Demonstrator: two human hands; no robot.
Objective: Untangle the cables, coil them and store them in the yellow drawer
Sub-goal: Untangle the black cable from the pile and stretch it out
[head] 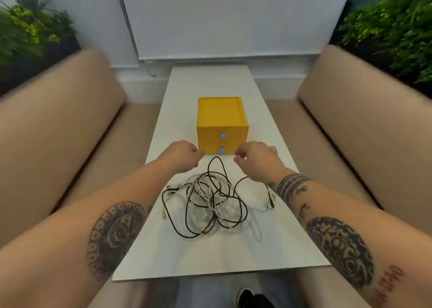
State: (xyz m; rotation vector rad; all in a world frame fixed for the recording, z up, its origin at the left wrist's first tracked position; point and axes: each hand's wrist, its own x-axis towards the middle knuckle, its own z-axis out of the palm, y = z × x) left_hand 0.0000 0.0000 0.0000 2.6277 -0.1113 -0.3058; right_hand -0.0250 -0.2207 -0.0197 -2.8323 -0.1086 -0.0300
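**1. Position of the work items**

The cables (210, 204) lie in a single tangled heap on the desk (275, 249), just in front of the yellow drawer unit (222, 118). Black and white leads are looped through one another. Connector ends (270, 206) are exposed at the left and right edges of the heap, where they can be picked out first. No cable is coiled and none is stored, so the task is judged to be at its very start.

The yellow drawer unit is set at the middle of the desk with both fronts turned toward the person. The upper drawer (210, 135) and the lower drawer (212, 149) are closed. Each is fitted with a small pale pull tab at its centre. With this orientation, a drawer can be pulled straight out toward the heap.

**2. State of the hands**

The left hand (184, 155) is held above the desk beyond the heap, fingers loosely curled, with nothing gripped. Its fingertips are close to the left corner of the lower drawer; whether contact is made cannot be told.

The right hand (257, 160) is held near the opposite corner. Thumb and forefinger are bent toward each other with a gap between them, and nothing is pinched.

**3. Assessment**

The symmetric placement suggests that the unit is to be steadied or repositioned.

**Caution:** one black loop lies just before the lower drawer and should be cleared before that drawer is drawn.
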